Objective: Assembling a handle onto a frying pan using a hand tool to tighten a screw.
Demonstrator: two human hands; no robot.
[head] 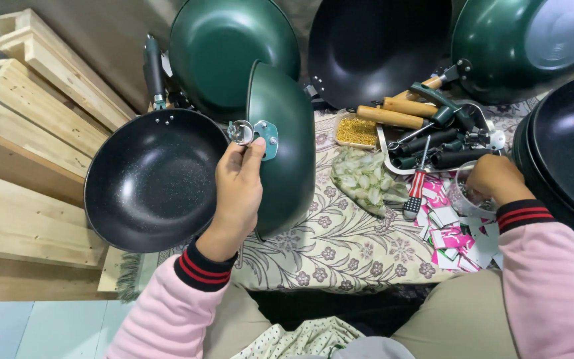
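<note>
My left hand (237, 189) grips the metal bracket (255, 133) on the rim of a dark green pan (287, 149), holding the pan up on its edge. Beside it on the left lies a black speckled pan (151, 179) with a dark handle. My right hand (494, 178) reaches down into a clear container (463, 199) on the right, fingers hidden inside it. Pink and white paper tags (450, 233) lie scattered just below that hand.
More green and black pans (373, 46) lean at the back and right. A tray holds wooden and dark handles (420, 123), beside a small box of brass screws (355, 131), a clear bag of parts (365, 178) and a red-handled screwdriver (416, 189). Wooden planks (28, 133) stand left.
</note>
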